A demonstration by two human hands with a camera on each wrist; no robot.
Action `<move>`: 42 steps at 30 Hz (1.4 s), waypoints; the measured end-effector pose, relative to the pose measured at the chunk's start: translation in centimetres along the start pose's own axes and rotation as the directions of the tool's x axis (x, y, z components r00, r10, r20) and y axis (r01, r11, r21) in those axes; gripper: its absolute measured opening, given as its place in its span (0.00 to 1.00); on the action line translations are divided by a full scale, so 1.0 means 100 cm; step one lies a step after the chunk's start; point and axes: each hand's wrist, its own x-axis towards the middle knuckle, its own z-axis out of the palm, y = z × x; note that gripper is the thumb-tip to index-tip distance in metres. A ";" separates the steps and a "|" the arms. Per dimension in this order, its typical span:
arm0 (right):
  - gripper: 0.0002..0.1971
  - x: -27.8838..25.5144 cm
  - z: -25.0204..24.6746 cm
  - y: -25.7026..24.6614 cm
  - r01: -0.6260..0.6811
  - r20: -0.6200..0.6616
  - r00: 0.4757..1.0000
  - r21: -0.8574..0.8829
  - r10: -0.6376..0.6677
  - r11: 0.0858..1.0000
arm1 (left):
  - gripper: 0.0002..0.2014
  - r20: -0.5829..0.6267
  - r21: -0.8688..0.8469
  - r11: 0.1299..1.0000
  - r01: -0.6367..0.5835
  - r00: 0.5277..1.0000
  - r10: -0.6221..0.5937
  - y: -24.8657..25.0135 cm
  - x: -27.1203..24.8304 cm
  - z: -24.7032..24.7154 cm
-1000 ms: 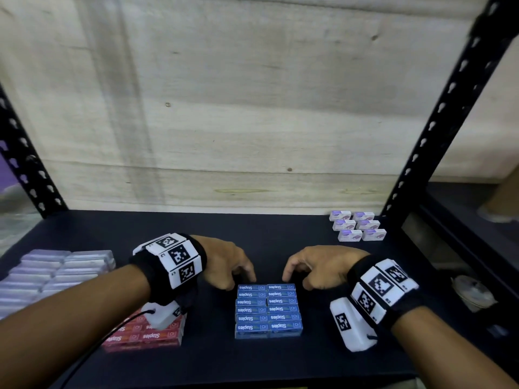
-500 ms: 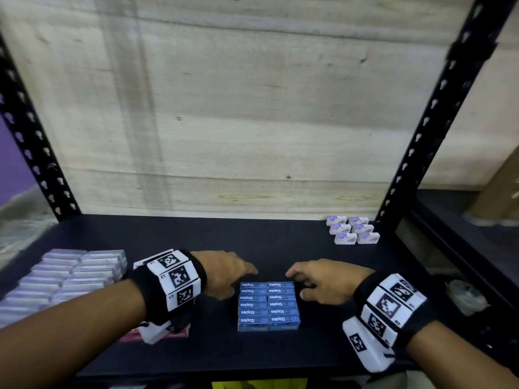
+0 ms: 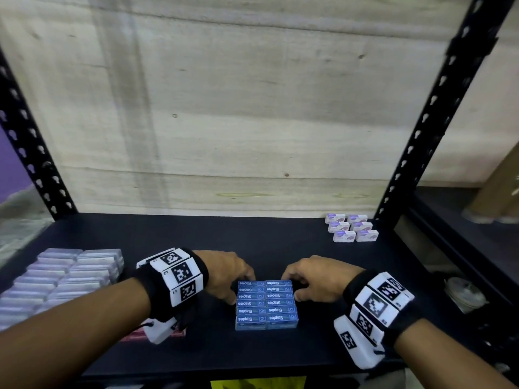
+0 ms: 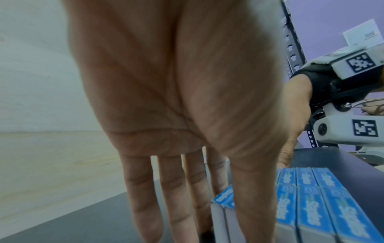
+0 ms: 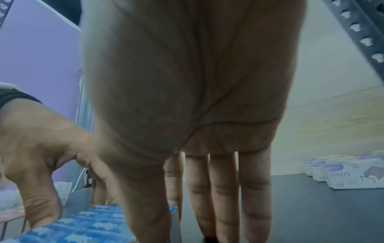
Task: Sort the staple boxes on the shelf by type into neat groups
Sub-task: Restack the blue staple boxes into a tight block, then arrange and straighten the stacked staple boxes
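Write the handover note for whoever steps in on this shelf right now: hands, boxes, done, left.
Left hand: fingers straight, against the left side of the blue boxes.
Right hand: fingers straight, against the right side of the same block; neither hand holds anything.
Blue boxes: two tidy columns at front centre of the shelf.
White boxes: neat two-column group at back right.
Clear boxes: in rows at the left.
Red boxes: mostly hidden under the left wrist, so their order cannot be judged.
Done: four types appear separated.
Left: probably squaring the blue block, then checking the red ones.
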 end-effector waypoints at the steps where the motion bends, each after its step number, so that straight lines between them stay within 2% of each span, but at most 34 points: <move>1: 0.17 0.000 0.000 0.000 -0.002 0.002 1.000 0.002 0.002 1.000 | 0.26 0.002 -0.001 1.000 0.000 1.000 0.000 0.000 0.000 0.000; 6: 0.19 -0.001 -0.001 0.001 -0.014 0.023 1.000 0.028 0.014 1.000 | 0.24 -0.005 -0.020 1.000 0.012 1.000 -0.012 -0.001 -0.002 0.000; 9: 0.23 -0.006 -0.003 0.004 -0.036 0.022 0.999 0.065 0.035 0.997 | 0.25 -0.059 -0.070 0.997 0.025 0.998 -0.029 -0.002 -0.005 -0.001; 13: 0.44 -0.011 0.000 0.005 -0.005 0.015 1.000 0.085 0.004 0.996 | 0.44 -0.039 -0.012 1.000 0.022 0.999 -0.023 0.001 -0.008 0.003; 16: 0.54 -0.011 0.004 0.002 0.020 0.034 0.999 0.031 -0.021 0.999 | 0.48 0.003 0.085 0.996 0.034 0.999 -0.034 0.010 -0.008 0.004; 18: 0.53 -0.011 0.006 0.000 0.022 0.032 0.999 0.005 -0.022 1.000 | 0.46 0.010 0.117 0.993 0.034 0.999 -0.036 0.015 -0.007 0.005; 21: 0.42 -0.010 0.007 -0.002 0.019 0.015 1.000 0.004 -0.019 1.000 | 0.42 -0.007 0.111 0.993 0.042 0.999 -0.042 0.019 -0.006 0.004; 23: 0.39 -0.008 0.008 -0.004 0.019 0.014 1.000 0.006 -0.019 1.000 | 0.40 -0.002 0.094 0.994 0.054 0.999 -0.054 0.019 -0.007 0.003; 33: 0.36 0.011 0.007 -0.034 0.117 0.003 0.993 -0.037 -0.117 0.992 | 0.39 0.020 0.061 0.991 0.118 0.993 -0.119 -0.003 -0.026 0.010; 42: 0.33 0.012 0.006 -0.042 0.118 0.002 0.993 -0.044 -0.118 0.992 | 0.39 0.019 0.044 0.992 0.119 0.993 -0.120 -0.008 -0.029 0.013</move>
